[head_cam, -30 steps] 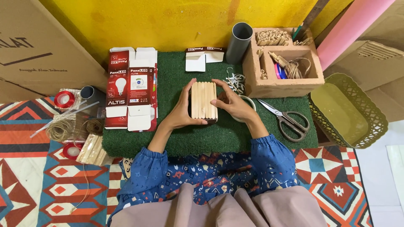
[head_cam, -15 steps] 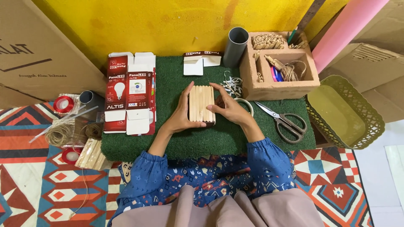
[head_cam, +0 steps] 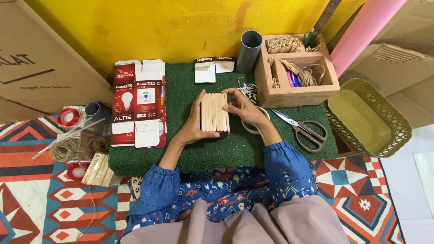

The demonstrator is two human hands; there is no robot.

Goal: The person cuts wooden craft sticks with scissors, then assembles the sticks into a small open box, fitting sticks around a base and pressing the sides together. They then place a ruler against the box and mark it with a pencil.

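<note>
Pressing from both sides, a raft of wooden sticks (head_cam: 214, 112) is clasped mid-way across the green turf mat (head_cam: 181, 149): left hand (head_cam: 192, 128) cupped along its left edge, right hand (head_cam: 242, 107) with fingers laid on top. About 8 sticks are counted, long axes running away from the person. 1 pair of scissors (head_cam: 304, 129) lies right of the raft.

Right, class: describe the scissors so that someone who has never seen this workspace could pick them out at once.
Find the green turf mat in the middle of the patterned floor covering. On its right edge, just below the clay-coloured compartment box and left of the olive lattice basket, lie the scissors. They are the only metal tool there: silver blades pointing up-left, dark looped handles.
</note>
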